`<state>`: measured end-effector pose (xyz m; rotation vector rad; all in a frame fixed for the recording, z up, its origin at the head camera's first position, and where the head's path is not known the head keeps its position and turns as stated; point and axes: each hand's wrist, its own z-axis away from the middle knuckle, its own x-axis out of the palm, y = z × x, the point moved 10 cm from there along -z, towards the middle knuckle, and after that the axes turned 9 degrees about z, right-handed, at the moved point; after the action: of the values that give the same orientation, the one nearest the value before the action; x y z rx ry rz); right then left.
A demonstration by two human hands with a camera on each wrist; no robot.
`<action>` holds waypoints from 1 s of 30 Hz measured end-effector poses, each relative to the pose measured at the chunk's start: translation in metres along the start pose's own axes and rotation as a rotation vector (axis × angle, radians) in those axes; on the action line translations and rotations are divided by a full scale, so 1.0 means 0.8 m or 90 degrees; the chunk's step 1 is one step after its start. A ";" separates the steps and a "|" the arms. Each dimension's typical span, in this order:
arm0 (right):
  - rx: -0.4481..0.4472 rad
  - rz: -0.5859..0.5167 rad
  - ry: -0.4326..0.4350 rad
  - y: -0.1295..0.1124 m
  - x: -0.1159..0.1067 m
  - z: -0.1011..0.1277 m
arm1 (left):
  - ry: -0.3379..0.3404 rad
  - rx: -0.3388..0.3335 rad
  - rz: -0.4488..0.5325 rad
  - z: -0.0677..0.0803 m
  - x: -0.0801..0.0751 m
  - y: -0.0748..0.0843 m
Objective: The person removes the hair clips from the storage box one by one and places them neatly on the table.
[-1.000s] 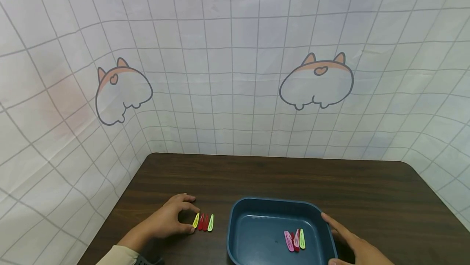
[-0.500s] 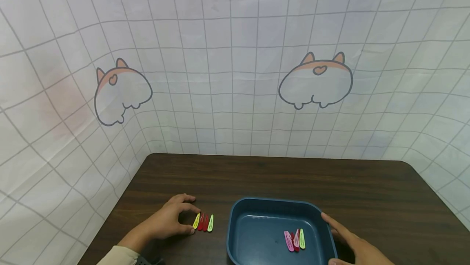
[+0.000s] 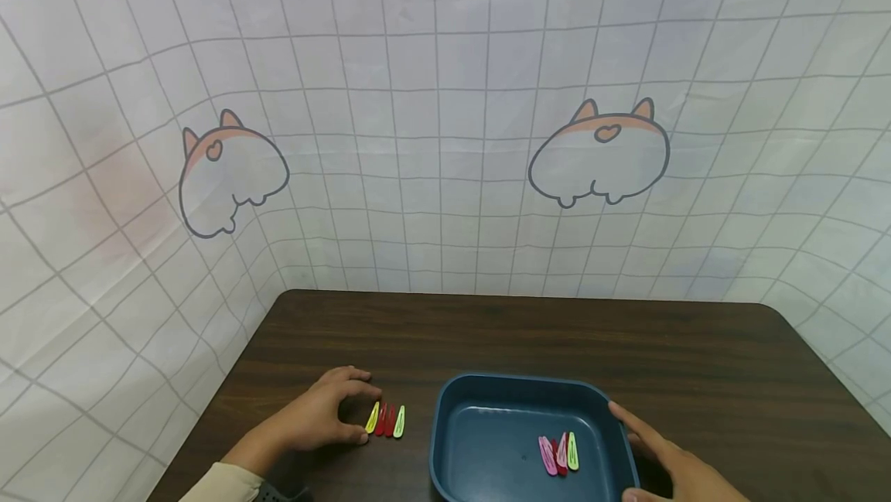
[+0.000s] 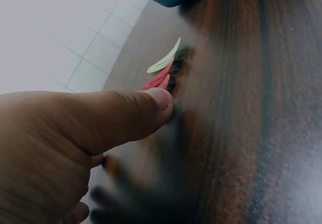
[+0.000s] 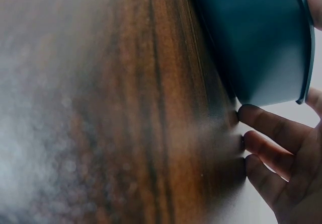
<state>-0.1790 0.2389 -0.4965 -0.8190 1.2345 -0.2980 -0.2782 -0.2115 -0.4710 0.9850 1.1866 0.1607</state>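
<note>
White cloth [image 3: 445,200] with a grey grid hangs round the far edge and both sides of the dark wood-grain desk [image 3: 529,339], and two cartoon animal rumps with orange ears and small hearts, a left print [image 3: 257,165] and a right print [image 3: 626,165], are its markings.

From the head camera, the left hand [image 3: 316,413], coming from a cream sleeve [image 3: 226,484], lies at the desk's left part. Its grip curves with thumb and forefinger apart, at the two ends of a yellow clip [image 3: 372,418]; whether they pinch it I cannot tell. Just right of that stand two red clips [image 3: 386,421] and a green clip [image 3: 400,422], all in one row. Farther right is a blue tray [image 3: 494,452], its near side cut off by the frame; inside are two pink clips [image 3: 547,456], a lime clip [image 3: 572,452] and some red partly covered by pink. The right hand [image 3: 678,471] has its grip spread along the tray's right side, forefinger against the rim.

At the left wrist, the thumb fills much of the view and hides the yellow clip; red and pale green show past its tip, with a tray corner beyond.

At the right wrist, spread fingers sit beside the tray's outer wall, one at its rim; glare blurs the desk.
</note>
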 end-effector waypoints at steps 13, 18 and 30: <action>-0.022 -0.005 0.001 -0.013 -0.002 0.001 | 0.042 0.026 -0.008 -0.013 -0.002 0.030; -0.022 -0.010 0.001 -0.014 -0.002 0.001 | 0.062 0.047 -0.015 -0.017 -0.001 0.044; -0.021 -0.004 0.002 -0.015 -0.002 0.003 | 0.084 0.095 -0.014 -0.030 0.007 0.085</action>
<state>-0.1743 0.2324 -0.4868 -0.8509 1.2433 -0.2851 -0.2708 -0.1548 -0.4273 1.1049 1.3448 0.1228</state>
